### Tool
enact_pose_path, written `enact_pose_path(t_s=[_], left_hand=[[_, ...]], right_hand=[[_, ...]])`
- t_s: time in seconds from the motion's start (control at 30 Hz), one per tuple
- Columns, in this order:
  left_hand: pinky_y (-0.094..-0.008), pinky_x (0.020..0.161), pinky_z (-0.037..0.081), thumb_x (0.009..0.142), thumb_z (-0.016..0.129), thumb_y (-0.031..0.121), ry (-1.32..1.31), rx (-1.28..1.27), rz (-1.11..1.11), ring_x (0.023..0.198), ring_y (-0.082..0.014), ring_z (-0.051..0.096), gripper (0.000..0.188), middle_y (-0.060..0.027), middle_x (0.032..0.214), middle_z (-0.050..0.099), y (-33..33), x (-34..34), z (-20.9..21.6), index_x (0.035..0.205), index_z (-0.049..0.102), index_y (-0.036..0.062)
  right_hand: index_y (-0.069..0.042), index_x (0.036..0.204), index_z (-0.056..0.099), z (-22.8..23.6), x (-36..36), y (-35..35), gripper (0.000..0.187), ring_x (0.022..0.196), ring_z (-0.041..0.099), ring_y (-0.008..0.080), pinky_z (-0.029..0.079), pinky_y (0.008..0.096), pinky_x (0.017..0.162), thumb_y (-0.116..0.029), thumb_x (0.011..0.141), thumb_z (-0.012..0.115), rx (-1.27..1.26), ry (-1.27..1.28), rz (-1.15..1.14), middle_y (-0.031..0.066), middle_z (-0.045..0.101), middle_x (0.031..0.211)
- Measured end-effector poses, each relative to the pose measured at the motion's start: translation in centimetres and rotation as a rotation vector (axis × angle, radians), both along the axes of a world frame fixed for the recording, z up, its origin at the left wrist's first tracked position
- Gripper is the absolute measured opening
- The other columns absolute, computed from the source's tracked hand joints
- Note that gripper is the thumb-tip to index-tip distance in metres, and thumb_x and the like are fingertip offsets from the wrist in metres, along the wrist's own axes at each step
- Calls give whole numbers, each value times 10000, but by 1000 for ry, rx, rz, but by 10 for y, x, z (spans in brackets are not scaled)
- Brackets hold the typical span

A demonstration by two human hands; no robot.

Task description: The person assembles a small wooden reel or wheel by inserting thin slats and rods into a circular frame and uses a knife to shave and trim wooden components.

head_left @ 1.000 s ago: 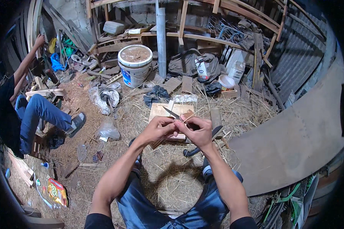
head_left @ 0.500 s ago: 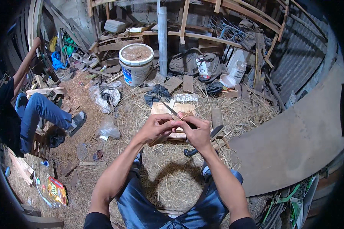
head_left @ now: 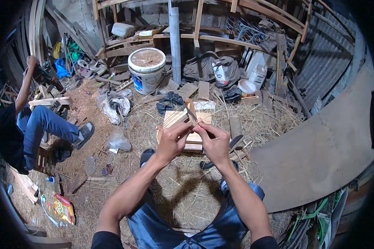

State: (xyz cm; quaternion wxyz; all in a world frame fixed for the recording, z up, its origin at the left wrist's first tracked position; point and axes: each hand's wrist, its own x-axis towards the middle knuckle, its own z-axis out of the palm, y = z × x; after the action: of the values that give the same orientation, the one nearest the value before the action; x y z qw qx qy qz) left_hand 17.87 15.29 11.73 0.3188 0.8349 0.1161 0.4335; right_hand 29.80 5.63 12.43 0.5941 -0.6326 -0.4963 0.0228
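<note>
Close together above a low wooden block [head_left: 203, 133], my left hand [head_left: 172, 142] and my right hand [head_left: 215, 140] meet with fingers pinched. A narrow dark knife blade [head_left: 190, 114] slants up and left from my right fingers, its handle hidden in the grip. Behind the blade a thin tan piece of wood [head_left: 190, 103] sticks up from between the hands. My left fingers close at its lower end, where the contact is partly covered. Near my right wrist a dark curved blade [head_left: 236, 142] lies by the block.
Straw covers the floor around my feet. A white bucket [head_left: 147, 70] stands ahead, near a grey post [head_left: 175, 45]. At left a seated person [head_left: 50, 120] has an arm raised beside timber. A large grey sheet [head_left: 316, 153] leans in from the right.
The blade has turned more upright, and the tan wood now rises behind it instead of pointing right. My left hand has shifted slightly. The other person's raised hand has dropped lower.
</note>
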Motion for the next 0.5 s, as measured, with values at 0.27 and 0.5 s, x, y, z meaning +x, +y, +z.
enact_pose_path(t_s=[0.27,0.5], left_hand=[[-378,623,482,760,577,-40,14,184,-13,723,-321,603,250,-147,854,603,0,5,-2,1004,575,14],[-384,588,487,766,602,-8,5,280,48,714,-303,606,210,-132,829,593,-4,17,-9,971,571,26]], right_hand=[[23,918,670,3,-2,-5,267,566,583,148,443,283,518,-220,808,694,-51,60,-46,117,631,653],[17,914,663,0,4,-2,340,477,442,64,362,249,445,-295,788,713,-41,150,-97,19,469,491]])
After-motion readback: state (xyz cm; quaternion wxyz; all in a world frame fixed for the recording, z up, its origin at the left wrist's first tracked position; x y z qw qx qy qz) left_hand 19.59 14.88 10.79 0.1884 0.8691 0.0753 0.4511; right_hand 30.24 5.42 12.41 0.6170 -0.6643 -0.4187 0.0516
